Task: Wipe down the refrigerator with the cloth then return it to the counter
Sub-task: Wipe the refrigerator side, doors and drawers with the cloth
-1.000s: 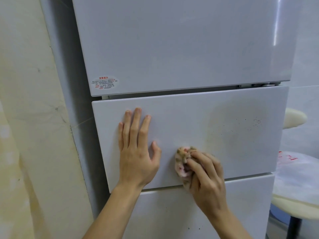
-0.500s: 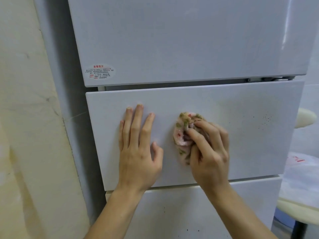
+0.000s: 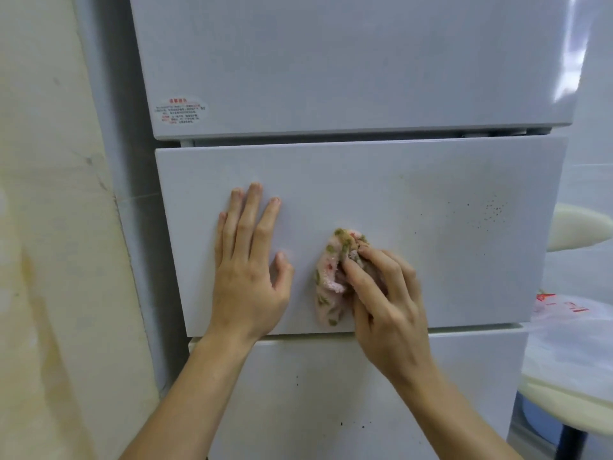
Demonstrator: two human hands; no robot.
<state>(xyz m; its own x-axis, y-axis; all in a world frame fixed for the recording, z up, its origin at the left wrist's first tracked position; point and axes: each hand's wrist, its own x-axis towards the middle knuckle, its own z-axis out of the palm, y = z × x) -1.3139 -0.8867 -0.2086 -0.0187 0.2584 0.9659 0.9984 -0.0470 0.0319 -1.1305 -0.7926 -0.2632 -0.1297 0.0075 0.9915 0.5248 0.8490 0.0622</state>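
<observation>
Centrally, I am viewing the white refrigerator (image 3: 365,78), whose three stacked fronts are filling most of the head view. The left hand (image 3: 248,270) is lying flat on the middle panel (image 3: 431,180), fingers straight and spread, palm pressing the left half of that panel. The right hand (image 3: 388,310) is gripping the cloth (image 3: 331,280), a bunched pink rag with green and red flecks. Its fingers are curling round the wad and holding it against the same panel, just beside the left thumb and near the panel's lower edge. I am reading the two hands as close together but not touching.

Further right on that panel a scatter of dark specks (image 3: 494,210) is showing, well apart from the cloth. A red-printed sticker (image 3: 181,111) is sitting at the lower left corner of the upper door. A few more specks are dotting the lower door (image 3: 331,393).

A stained cream wall (image 3: 49,227) is running down the left side, just beside the refrigerator's flank. At right, a round cream desk (image 3: 564,413) is carrying a clear plastic bag (image 3: 570,327) with red print, near the refrigerator's right side; I cannot tell whether they are touching. Above it a rounded cream object (image 3: 577,227) is showing only in part.
</observation>
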